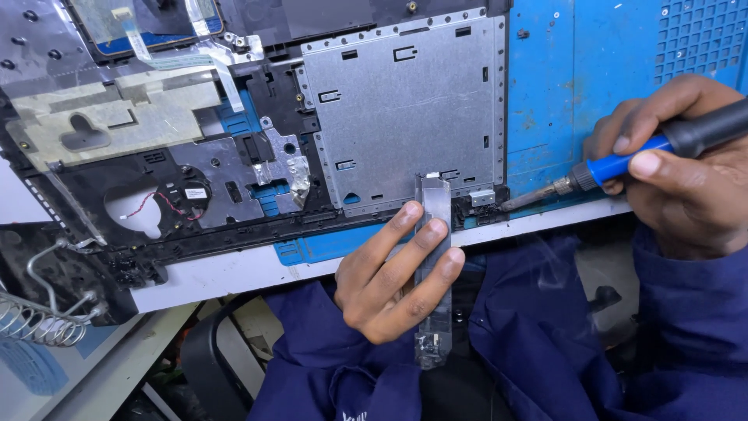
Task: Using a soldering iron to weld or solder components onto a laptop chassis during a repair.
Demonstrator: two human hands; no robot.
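1. A long, narrow metal hinge bracket (433,265) stands on end against the front edge of an opened laptop chassis (234,179).
2. A blue-and-black soldering iron (623,164) lies nearly level, its tip touching the chassis's front right corner, just beside the bracket's top.

The left hand (393,273) grips a long clear plastic strip (432,265), its top end resting at the near edge of a grey metal plate (401,101) in an opened laptop chassis (195,179). The right hand (678,168) holds a blue-handled soldering iron (623,165), tip at a small bracket (479,199) by the plate's near right corner. A wire coil stand (39,320) sits at the bench's near left edge.
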